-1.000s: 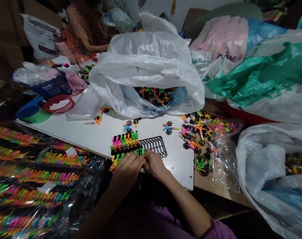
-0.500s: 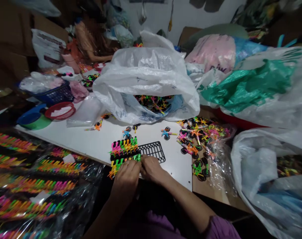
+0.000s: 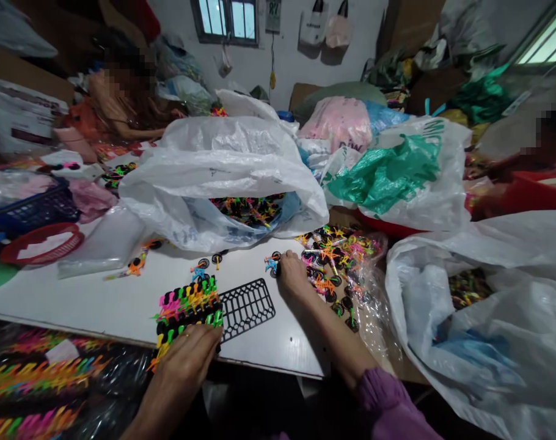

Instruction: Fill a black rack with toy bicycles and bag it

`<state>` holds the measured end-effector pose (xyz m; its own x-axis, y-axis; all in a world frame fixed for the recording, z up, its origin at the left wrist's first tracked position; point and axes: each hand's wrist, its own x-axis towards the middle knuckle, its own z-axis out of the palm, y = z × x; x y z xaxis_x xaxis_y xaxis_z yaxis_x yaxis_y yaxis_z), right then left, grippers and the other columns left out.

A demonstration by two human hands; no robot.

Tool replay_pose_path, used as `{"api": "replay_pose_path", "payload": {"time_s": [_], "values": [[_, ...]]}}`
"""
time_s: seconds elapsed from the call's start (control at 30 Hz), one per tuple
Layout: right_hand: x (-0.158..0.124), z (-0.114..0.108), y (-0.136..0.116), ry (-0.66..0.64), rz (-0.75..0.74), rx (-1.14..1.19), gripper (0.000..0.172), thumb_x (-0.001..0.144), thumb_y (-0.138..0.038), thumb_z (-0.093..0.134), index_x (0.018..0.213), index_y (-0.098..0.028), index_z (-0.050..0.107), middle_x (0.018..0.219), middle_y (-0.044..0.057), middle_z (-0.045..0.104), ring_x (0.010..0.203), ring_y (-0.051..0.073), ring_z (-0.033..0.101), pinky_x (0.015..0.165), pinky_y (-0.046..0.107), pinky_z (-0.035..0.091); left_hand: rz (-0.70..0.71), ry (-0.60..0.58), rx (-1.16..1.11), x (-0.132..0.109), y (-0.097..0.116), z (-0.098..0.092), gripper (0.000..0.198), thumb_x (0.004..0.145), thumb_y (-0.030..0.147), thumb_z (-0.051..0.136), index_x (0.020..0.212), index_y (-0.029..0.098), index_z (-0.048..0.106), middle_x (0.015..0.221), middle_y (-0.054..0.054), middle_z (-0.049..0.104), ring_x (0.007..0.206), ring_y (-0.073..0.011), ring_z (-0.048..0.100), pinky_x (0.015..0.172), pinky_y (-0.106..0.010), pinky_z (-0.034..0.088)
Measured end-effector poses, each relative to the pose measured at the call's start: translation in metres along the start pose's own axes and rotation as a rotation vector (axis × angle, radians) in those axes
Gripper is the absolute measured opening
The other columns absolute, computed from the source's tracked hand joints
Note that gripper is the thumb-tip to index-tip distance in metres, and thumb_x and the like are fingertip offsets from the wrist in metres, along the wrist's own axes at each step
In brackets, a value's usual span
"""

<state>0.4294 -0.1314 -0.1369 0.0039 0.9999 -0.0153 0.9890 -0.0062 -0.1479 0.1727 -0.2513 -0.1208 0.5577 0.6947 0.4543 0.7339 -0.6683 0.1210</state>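
Note:
A black grid rack (image 3: 248,307) lies on the white board (image 3: 99,299), its left part filled with rows of small neon toy bicycles (image 3: 186,302). My left hand (image 3: 189,357) rests at the rack's near left corner, fingers curled against the toys. My right hand (image 3: 292,276) has reached out to a loose blue toy bicycle (image 3: 272,264) on the board and its fingers close on it. A heap of loose toy bicycles (image 3: 335,260) lies just right of that hand on clear plastic.
A big white plastic bag (image 3: 223,177) full of toy bicycles gapes behind the board. More bags, white (image 3: 484,318) and green (image 3: 388,174), crowd the right. Packed toy strips (image 3: 40,379) lie at front left. Red (image 3: 42,241) and blue (image 3: 30,211) baskets stand left. Other people sit behind.
My right hand left the rack and moved forward and right to the blue bicycle. My left hand stayed at the rack. The camera tilted up, showing more of the room.

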Motion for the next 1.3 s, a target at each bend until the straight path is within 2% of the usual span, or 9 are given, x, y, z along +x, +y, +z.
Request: {"api": "replay_pose_path", "payload": {"time_s": [0.2,0.33,0.43,0.57,0.73,0.87,1.0,1.17,1.3], "values": [[-0.027,0.009,-0.017,-0.019,-0.019,0.514,0.023,0.084,-0.036,0.051,0.093,-0.019,0.064,0.084,0.005,0.065,0.074,0.017,0.057,0.062,0.025,0.035,-0.091,-0.062,-0.001,-0.006,0.004,-0.007,0.019,0.088,0.023,0.044,0.1,0.02,0.058,0.092,-0.004,0.064,0.089,-0.0162,0.059,0.087,-0.031,0.043],[-0.032,0.016,-0.024,-0.136,-0.036,0.889,0.022,0.073,-0.029,0.062,0.09,-0.016,0.068,0.07,0.001,0.063,0.062,0.013,0.054,0.055,0.021,0.034,-0.108,-0.062,-0.019,-0.002,0.009,-0.014,0.018,0.088,0.025,0.044,0.097,0.02,0.059,0.089,-0.003,0.064,0.086,-0.0162,0.059,0.085,-0.031,0.044],[-0.037,0.008,-0.032,-0.156,-0.072,1.061,0.023,0.069,-0.028,0.065,0.087,-0.014,0.069,0.068,-0.001,0.061,0.058,0.011,0.05,0.053,0.019,0.033,-0.231,0.052,-0.067,0.015,0.012,-0.025,0.017,0.084,0.028,0.052,0.098,0.021,0.059,0.091,-0.003,0.063,0.089,-0.0165,0.058,0.084,-0.03,0.045],[-0.053,-0.023,-0.048,-0.17,-0.2,1.018,0.018,0.068,-0.029,0.067,0.079,-0.014,0.067,0.065,-0.003,0.056,0.057,0.008,0.045,0.052,0.018,0.031,-0.493,0.182,-0.209,0.059,0.005,-0.035,0.044,0.074,0.04,0.063,0.113,0.021,0.054,0.106,-0.005,0.058,0.1,-0.0188,0.054,0.088,-0.033,0.043],[-0.076,-0.054,-0.056,-0.157,-0.324,0.847,0.011,0.069,-0.025,0.066,0.074,-0.016,0.063,0.064,-0.004,0.053,0.056,0.008,0.044,0.053,0.018,0.029,-0.573,-0.15,-0.677,0.091,-0.002,-0.031,0.026,0.072,0.041,0.062,0.083,0.017,0.063,0.082,-0.001,0.062,0.079,-0.0153,0.058,0.073,-0.028,0.045],[-0.083,-0.058,-0.054,-0.114,-0.378,0.699,0.011,0.07,-0.026,0.063,0.072,-0.016,0.058,0.065,-0.004,0.051,0.057,0.009,0.045,0.052,0.019,0.028,-0.567,-0.156,-0.712,0.091,0.01,-0.027,0.023,0.074,0.038,0.059,0.069,0.016,0.058,0.069,0.001,0.058,0.068,-0.0121,0.054,0.066,-0.026,0.042],[-0.081,-0.052,-0.058,-0.086,-0.35,0.732,0.008,0.071,-0.024,0.06,0.074,-0.017,0.057,0.062,-0.005,0.051,0.055,0.008,0.044,0.052,0.019,0.028,-0.573,-0.128,-0.665,0.09,0.013,-0.032,0.024,0.075,0.04,0.058,0.076,0.016,0.06,0.077,-0.001,0.06,0.074,-0.0135,0.056,0.071,-0.027,0.043],[-0.068,-0.017,-0.069,0.007,-0.168,1.043,0.018,0.074,-0.034,0.058,0.081,-0.017,0.056,0.067,-0.004,0.056,0.06,0.01,0.05,0.057,0.019,0.036,-0.636,0.052,-0.366,0.075,-0.012,-0.042,0.039,0.074,0.044,0.059,0.102,0.017,0.059,0.098,-0.004,0.06,0.087,-0.0172,0.057,0.078,-0.031,0.045],[-0.056,0.024,-0.08,-0.055,-0.134,1.026,0.012,0.076,-0.026,0.054,0.081,-0.016,0.058,0.074,0.0,0.06,0.067,0.012,0.054,0.064,0.022,0.039,-0.426,-0.155,-0.139,0.058,-0.028,-0.029,0.025,0.084,0.034,0.048,0.098,0.016,0.059,0.094,-0.006,0.06,0.091,-0.0195,0.055,0.082,-0.034,0.044]]}}
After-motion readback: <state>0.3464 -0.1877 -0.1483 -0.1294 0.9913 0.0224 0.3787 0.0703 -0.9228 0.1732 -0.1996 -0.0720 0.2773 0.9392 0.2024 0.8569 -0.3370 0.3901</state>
